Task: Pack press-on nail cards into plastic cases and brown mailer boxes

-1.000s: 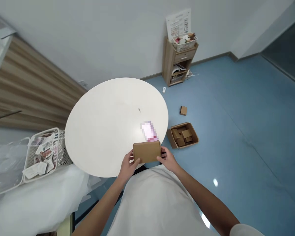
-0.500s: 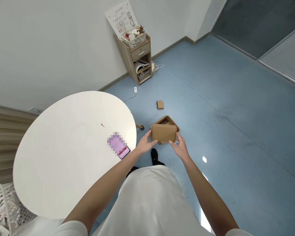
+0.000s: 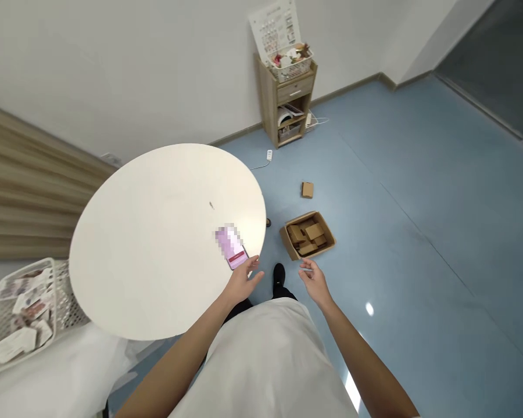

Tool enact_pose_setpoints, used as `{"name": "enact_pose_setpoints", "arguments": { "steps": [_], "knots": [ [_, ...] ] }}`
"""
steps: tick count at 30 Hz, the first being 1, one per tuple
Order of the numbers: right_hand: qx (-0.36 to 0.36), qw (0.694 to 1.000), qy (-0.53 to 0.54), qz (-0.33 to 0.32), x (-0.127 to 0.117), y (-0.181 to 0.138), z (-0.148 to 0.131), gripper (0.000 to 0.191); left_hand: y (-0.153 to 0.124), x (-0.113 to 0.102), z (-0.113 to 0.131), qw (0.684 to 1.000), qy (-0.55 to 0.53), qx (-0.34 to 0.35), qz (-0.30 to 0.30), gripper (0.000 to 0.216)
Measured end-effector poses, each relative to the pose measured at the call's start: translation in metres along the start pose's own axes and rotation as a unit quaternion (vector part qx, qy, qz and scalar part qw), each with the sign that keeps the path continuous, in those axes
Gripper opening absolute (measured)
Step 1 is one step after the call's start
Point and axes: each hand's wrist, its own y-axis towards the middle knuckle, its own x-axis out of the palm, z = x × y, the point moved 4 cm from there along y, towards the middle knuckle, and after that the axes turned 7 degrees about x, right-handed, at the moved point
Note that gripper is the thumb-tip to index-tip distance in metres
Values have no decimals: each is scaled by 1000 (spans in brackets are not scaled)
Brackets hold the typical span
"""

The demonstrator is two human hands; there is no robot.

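One head-worn camera looks forward and down.

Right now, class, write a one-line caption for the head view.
Left hand near a phone on a white table, right hand near an open carton of small boxes on the floor.

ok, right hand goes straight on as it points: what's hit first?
Likely the open carton on the floor; depth is unclear, though, and the right hand may pass above it.

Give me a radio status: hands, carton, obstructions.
Left hand empty, near phone; right hand empty, near carton. Carton open on floor, cardboard boxes inside. Nothing visible between right hand and carton.
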Motion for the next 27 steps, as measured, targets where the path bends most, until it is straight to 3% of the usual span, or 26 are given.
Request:
{"name": "enact_pose_setpoints", "arguments": {
  "steps": [7, 13, 20, 23, 27],
  "knots": [
    [-68, 986, -65, -136, 81, -3, -26, 39, -74, -48, -32, 983, -63, -26, 170, 46],
    [-134, 947, -180, -229, 179, -37, -47, 42, -173, -88, -87, 948, -129, -53, 287, 48],
    [-168, 872, -295, -353, 304, -128, -26, 36, -286, -113, -178, 881, -206, -98, 415, 47],
    [-172, 831, -336, -408, 345, -161, -6, 36, -316, -118, -208, 857, -233, -102, 448, 45],
    [-174, 764, -399, -477, 383, -187, 6, 35, -336, -125, -238, 831, -262, -105, 479, 45]
  ]
}}
